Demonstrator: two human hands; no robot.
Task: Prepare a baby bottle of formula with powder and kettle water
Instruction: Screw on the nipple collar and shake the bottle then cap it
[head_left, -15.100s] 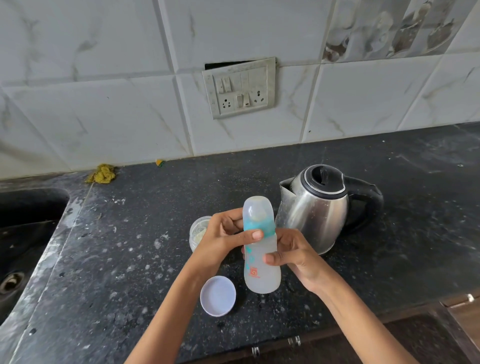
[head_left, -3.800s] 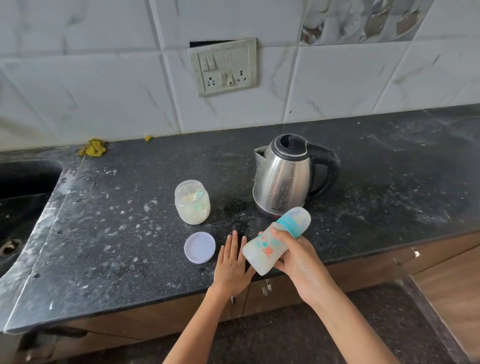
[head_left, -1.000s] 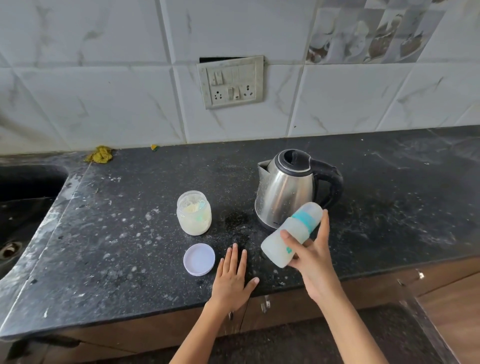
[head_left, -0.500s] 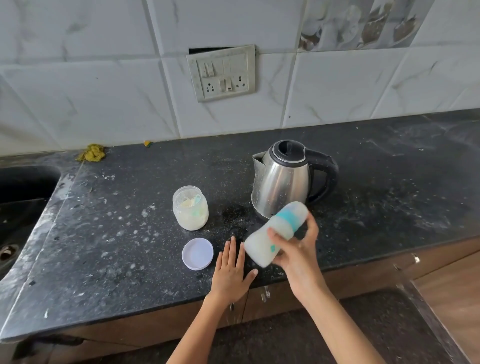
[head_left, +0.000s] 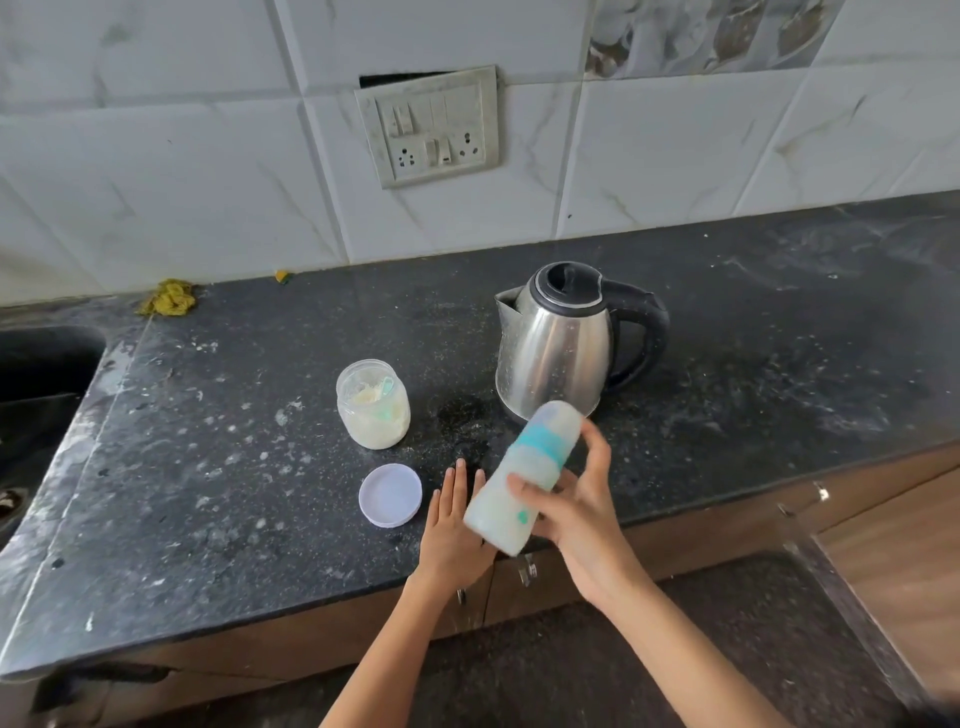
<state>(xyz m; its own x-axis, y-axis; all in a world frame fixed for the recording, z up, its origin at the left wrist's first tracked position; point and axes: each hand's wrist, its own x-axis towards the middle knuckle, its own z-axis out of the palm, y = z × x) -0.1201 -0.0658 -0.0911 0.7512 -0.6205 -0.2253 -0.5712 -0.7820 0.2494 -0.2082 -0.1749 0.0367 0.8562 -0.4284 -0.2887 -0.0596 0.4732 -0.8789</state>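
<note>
Now: capped bottle (head_left: 522, 475) tilted in rt hand (head_left: 576, 512), lft hand (head_left: 452, 525) flat on counter (head_left: 208, 493).

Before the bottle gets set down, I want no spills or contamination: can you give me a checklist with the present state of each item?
1. Baby bottle capped: ok, clear cap over the teal collar.
2. Grip: ok, right hand wraps the tilted bottle.
3. Left hand out of the way: ok, flat on the counter.
4. Powder jar closed: not ok, its lid lies beside it.
5. Kettle lid shut: ok.
6. Formula fully mixed: cannot tell, bottle blurred.
</note>
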